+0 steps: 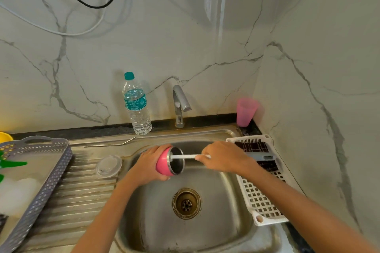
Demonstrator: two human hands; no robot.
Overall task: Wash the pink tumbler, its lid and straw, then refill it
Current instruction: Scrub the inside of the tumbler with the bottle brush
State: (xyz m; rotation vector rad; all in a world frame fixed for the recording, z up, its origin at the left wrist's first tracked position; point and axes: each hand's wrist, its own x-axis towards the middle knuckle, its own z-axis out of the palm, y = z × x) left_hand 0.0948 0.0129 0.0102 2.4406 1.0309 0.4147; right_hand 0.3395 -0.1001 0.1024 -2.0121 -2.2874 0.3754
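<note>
My left hand grips the pink tumbler, held on its side over the steel sink with its open mouth facing right. My right hand holds the white handle of a bottle brush whose head is inside the tumbler. The clear lid lies flat on the ribbed drainboard left of the basin. A bent metal straw rests along the sink's back ledge.
A water bottle stands behind the sink, left of the tap, which is not running. A pink cup sits in the back right corner. A white rack lies right of the basin; a grey basket is at left.
</note>
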